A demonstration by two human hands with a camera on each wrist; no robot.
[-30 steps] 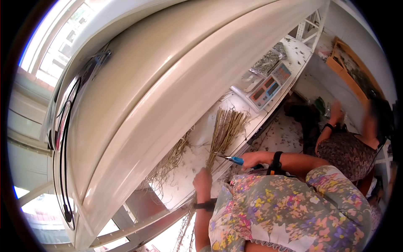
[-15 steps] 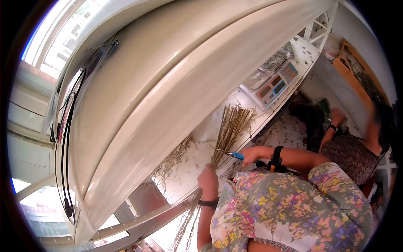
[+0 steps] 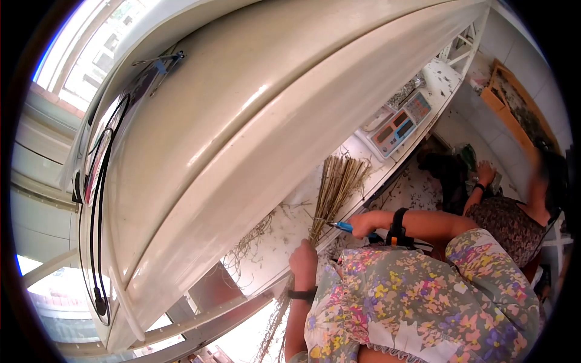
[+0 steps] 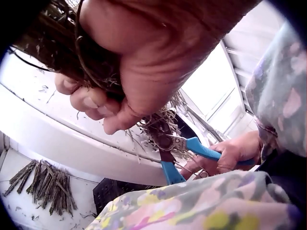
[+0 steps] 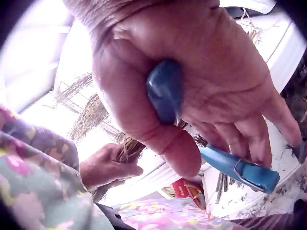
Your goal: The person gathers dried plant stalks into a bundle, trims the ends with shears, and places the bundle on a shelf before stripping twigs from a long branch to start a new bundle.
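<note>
Dried stems form a bundle (image 3: 336, 187) that fans out over the white table. My left hand (image 3: 304, 261) grips its narrow end; in the left wrist view the fingers of my left hand (image 4: 153, 62) curl round the dark stems (image 4: 53, 43). Blue-handled shears (image 3: 342, 226) are held in my right hand (image 3: 364, 224), their metal end against the bundle just above my left hand. The shears' handles (image 4: 204, 149) stand spread apart in the left wrist view. In the right wrist view, one blue handle (image 5: 165, 91) lies against the palm of my right hand (image 5: 216, 57).
A digital scale (image 3: 393, 132) stands farther along the table. Loose thin stems (image 3: 251, 236) lie left of the bundle. A large cream-coloured curved surface (image 3: 242, 133) overhangs the table. Another person (image 3: 502, 224) is at the right, near a wooden-framed tray (image 3: 502, 112). Cut stems (image 4: 50, 187) lie lower down.
The head view has shifted slightly, moving the scene right. Less of the shears' metal end shows against the bundle. My left hand keeps its grip, and the other person's hand has moved down a little.
</note>
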